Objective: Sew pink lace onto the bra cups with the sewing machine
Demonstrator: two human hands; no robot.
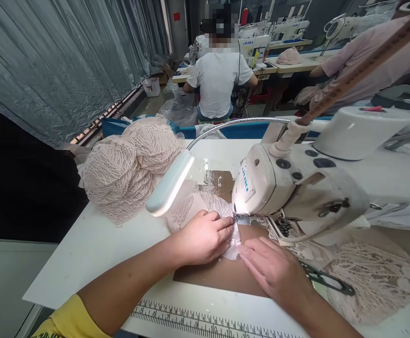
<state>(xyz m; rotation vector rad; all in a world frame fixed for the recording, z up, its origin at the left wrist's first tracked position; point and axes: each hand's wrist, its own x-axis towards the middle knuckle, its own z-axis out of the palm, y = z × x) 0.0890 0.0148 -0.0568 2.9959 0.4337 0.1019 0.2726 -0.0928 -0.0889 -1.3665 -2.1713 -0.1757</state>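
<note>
My left hand (205,237) lies on a pale pink lace piece (233,244), its fingers curled and pinching the edge just under the needle of the white sewing machine (271,183). My right hand (273,267) rests flat with fingers together on the near part of the same lace, pressing it onto the brown table patch (212,274). The needle area is brightly lit by the lamp (170,183) on a flexible arm.
A heap of pink lace garments (127,164) sits at the left of the white table (95,249). More lace (370,281) and black scissors (326,279) lie right of my hands. A ruler strip (205,321) runs along the near edge. Other people sit at machines behind.
</note>
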